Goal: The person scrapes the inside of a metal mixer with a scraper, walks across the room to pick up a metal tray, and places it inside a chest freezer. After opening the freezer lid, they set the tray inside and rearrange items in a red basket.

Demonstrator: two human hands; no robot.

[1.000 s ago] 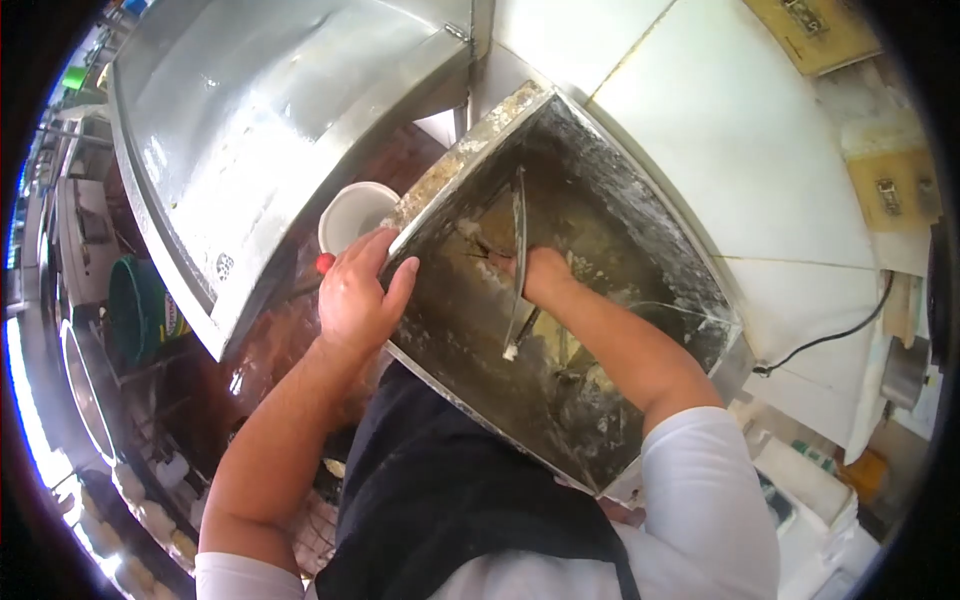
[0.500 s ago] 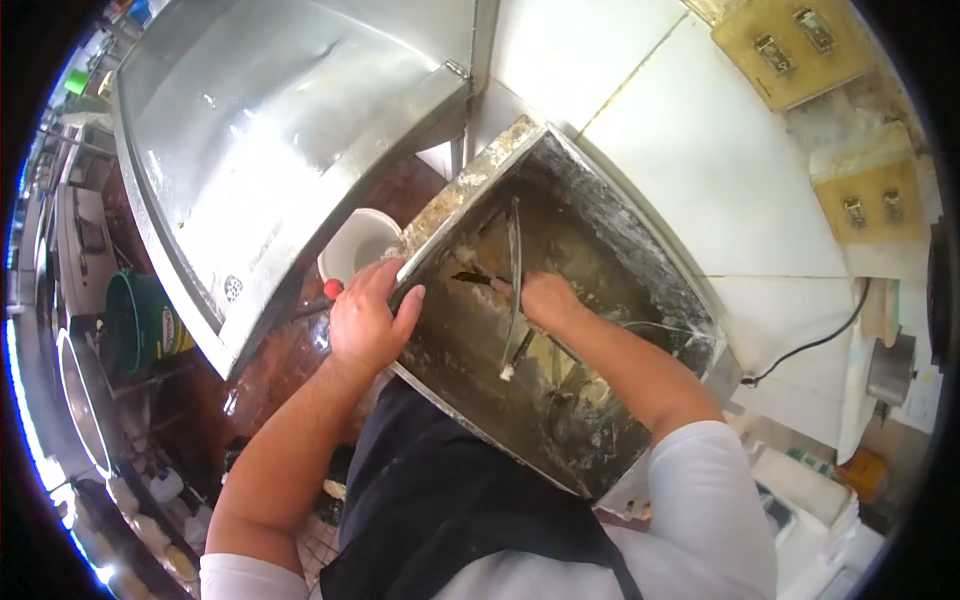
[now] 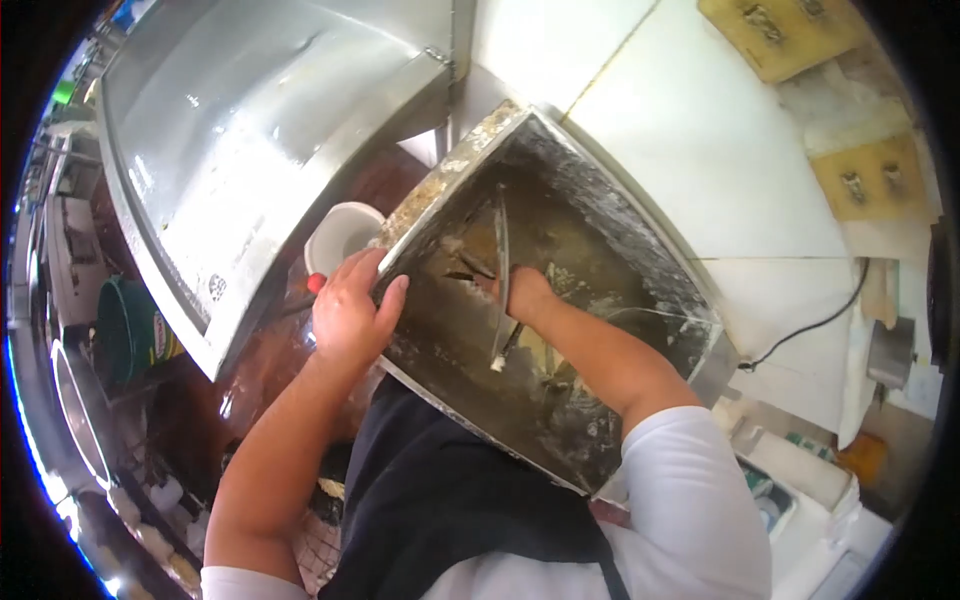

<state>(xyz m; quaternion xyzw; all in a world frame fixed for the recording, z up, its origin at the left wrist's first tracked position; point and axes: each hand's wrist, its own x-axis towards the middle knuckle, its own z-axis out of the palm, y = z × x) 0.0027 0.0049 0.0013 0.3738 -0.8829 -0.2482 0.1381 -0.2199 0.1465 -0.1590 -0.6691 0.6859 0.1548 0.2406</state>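
A deep, grimy metal tank (image 3: pixel 660 235) with crusted walls lies open in front of me. My left hand (image 3: pixel 350 308) grips its left rim, fingers over the outside and thumb on the inner side. Inside the tank, my right hand (image 3: pixel 522 294) is closed on a dark flat tool (image 3: pixel 461 276), whose tip points left over the dirty bottom. A thin metal bar (image 3: pixel 501 240) crosses over the fingers and partly hides them. Pale residue (image 3: pixel 565 370) lies on the tank bottom below my right forearm.
A steel sink or counter (image 3: pixel 240 130) stands at the upper left. A white bucket (image 3: pixel 342 235) is beside the tank, with a red knob (image 3: pixel 316 283) near it. A green bucket (image 3: pixel 130 330) is farther left. White wall tiles (image 3: pixel 650 130) and a black cable (image 3: pixel 815 333) are at the right.
The whole view has shifted slightly, moving the scene left and up. My right hand and the dark tool have shifted a little inside the tank. My left hand remains on the rim.
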